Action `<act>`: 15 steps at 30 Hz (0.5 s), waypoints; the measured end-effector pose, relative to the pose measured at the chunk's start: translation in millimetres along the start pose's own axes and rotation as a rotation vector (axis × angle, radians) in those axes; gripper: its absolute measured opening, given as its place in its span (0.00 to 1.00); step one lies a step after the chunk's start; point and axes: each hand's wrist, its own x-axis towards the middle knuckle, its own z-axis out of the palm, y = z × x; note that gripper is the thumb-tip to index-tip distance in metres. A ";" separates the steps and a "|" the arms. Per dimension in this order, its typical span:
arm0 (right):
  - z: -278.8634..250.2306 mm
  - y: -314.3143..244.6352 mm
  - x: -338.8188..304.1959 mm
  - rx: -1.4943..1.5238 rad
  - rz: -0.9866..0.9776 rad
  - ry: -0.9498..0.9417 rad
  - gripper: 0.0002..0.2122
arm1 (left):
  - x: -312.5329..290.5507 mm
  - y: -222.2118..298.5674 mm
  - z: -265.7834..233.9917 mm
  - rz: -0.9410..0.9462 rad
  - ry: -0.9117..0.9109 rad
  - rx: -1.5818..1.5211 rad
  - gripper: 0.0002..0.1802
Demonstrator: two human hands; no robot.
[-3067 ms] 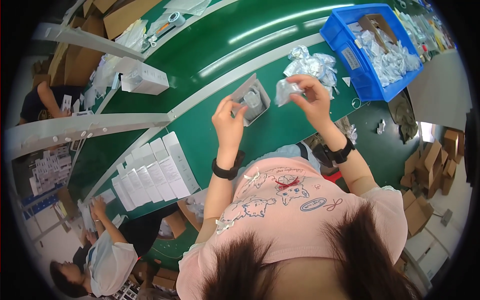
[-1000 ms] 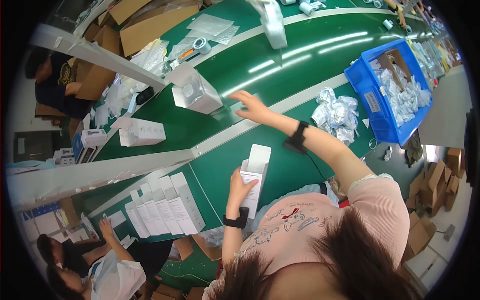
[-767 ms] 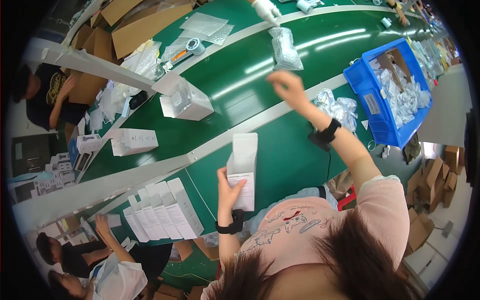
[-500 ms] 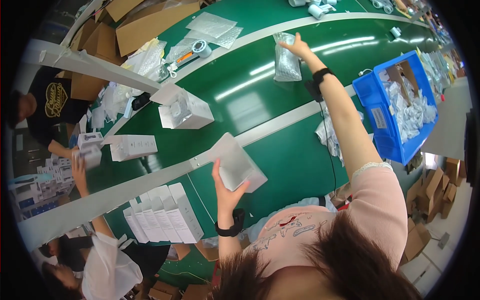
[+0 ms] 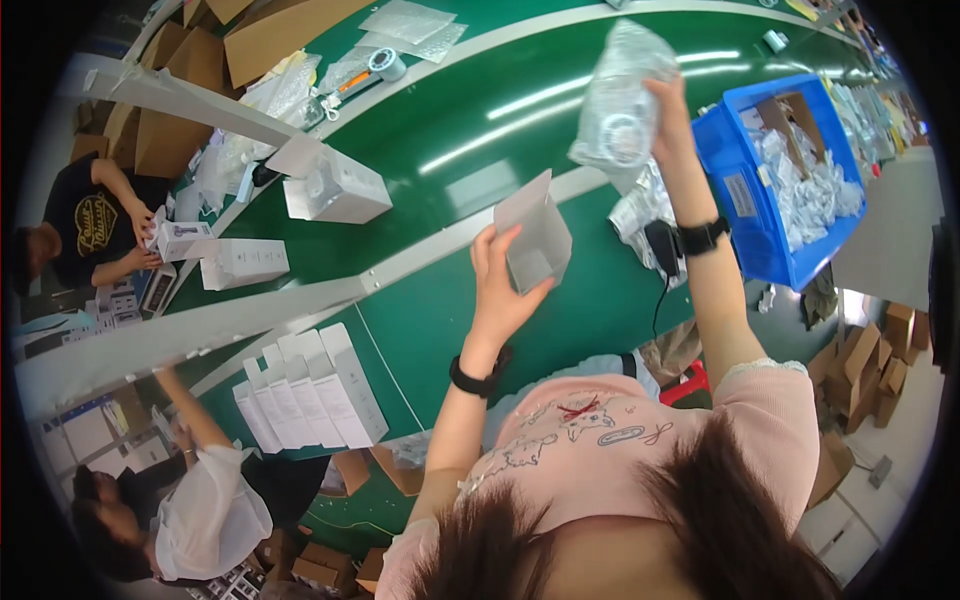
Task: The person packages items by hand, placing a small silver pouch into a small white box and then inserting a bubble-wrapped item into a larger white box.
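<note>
My left hand (image 5: 505,280) grips a white cardboard box (image 5: 540,243) by its side; the box's open mouth faces up and its flap stands raised. Off to the right, my right hand (image 5: 670,115) holds a bubble-wrap pouch (image 5: 617,95) up over the green bench. Through the clear wrap a pale round-ended device shows, its kind hard to make out. The pouch hangs a little beyond the box, apart from it. Beneath my right wrist lie crumpled clear plastic bags (image 5: 640,222) beside a black device with a cable (image 5: 663,245).
A row of several white boxes (image 5: 318,388) stands at the left. Two open white boxes (image 5: 345,190) sit on the green belt (image 5: 450,140). A blue bin (image 5: 735,190) of plastic bags is at the right. A metal post (image 5: 200,370) crosses the left side, where two people work.
My right hand has lifted the bubble-wrap pouch off the belt and brought it nearer. My left hand has shifted the white box slightly right and up. The person at far left has drawn a box closer.
</note>
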 end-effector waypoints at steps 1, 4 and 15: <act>-0.6 -21.7 -23.3 -0.007 -0.010 0.010 0.23 | 1.5 3.2 8.0 0.017 -0.002 -0.001 0.42; 6.0 -57.8 -91.7 0.232 -0.097 0.043 0.24 | -3.5 6.9 25.6 0.018 0.020 -0.002 0.41; 54.5 38.6 -181.6 -0.680 -0.880 0.291 0.33 | -22.3 10.6 68.6 -0.310 0.151 -0.249 0.45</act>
